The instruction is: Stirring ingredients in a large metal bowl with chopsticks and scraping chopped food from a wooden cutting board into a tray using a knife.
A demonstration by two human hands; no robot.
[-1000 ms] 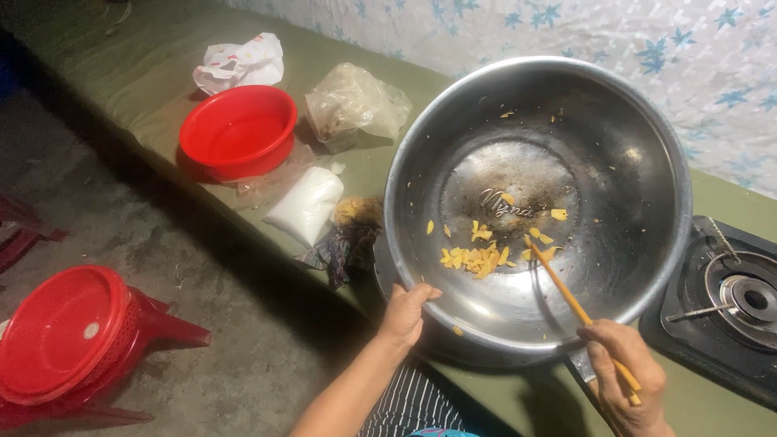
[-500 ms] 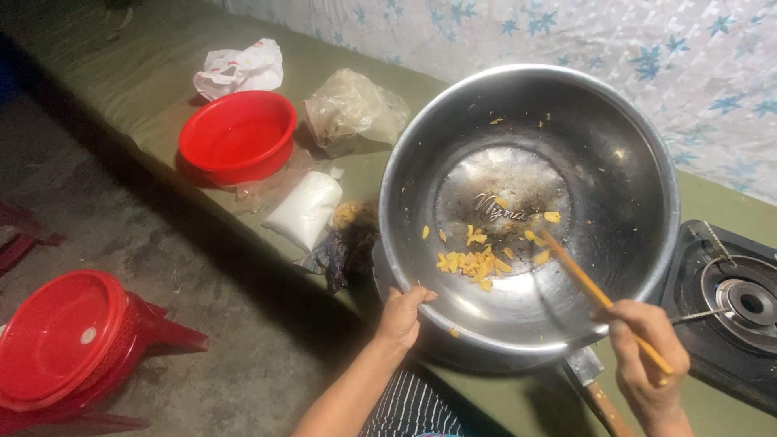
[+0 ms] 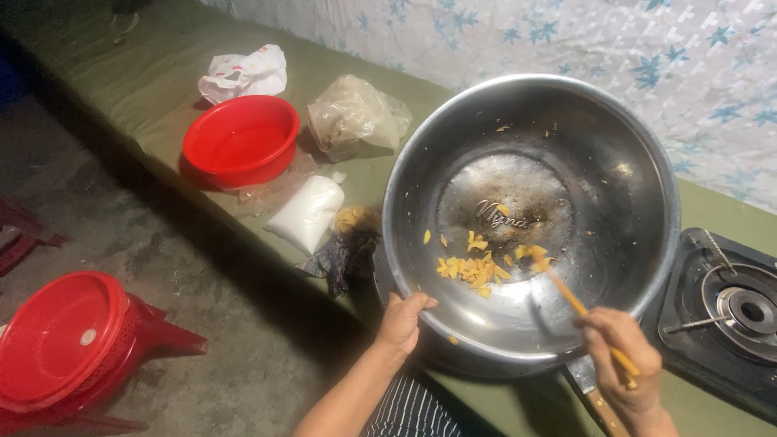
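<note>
Between my two hands sits the steel bowl (image 3: 530,222) — left fingers (image 3: 405,311) clamped on its rim, right fingers (image 3: 619,348) closed round chopsticks (image 3: 566,295), stirring yellow bits (image 3: 477,267); next, gentle gathering strokes.

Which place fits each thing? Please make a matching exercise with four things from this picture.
Things:
1. red bowl
2. burner
3. left hand
4. white bag

Places:
A. at the right edge
B. on the rim of the pan
C. far left on the counter
D. between the red bowl and the pan

Pairs: 1-C, 2-A, 3-B, 4-D
</note>
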